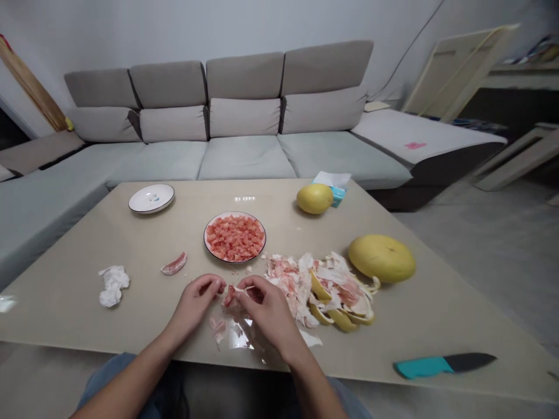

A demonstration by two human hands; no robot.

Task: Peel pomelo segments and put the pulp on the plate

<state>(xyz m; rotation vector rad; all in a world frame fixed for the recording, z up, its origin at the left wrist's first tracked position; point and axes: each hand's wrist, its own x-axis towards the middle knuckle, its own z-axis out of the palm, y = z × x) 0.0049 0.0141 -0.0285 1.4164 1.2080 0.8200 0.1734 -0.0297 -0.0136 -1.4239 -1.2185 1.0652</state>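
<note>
My left hand (198, 299) and my right hand (264, 308) meet low over the beige table (87, 244), near its front edge. Both pinch a small pink pomelo segment (229, 295) between their fingertips, with a strip of white membrane pulled toward the right hand. Bits of pink flesh and membrane (218, 329) lie on the table just under the hands. A plate of pink pomelo pieces (234, 237) stands right behind them. To the right of my right hand sits a heap of peel and membrane (325, 291).
A loose pink segment (174, 263) and a crumpled white tissue (112, 285) lie at left. An empty white plate (151, 198) is at the back left. Two whole yellow pomelos (381, 258) (314, 198), a tissue pack (334, 185), and a teal-handled knife (443, 364) lie at right. A grey sofa (244, 134) stands behind.
</note>
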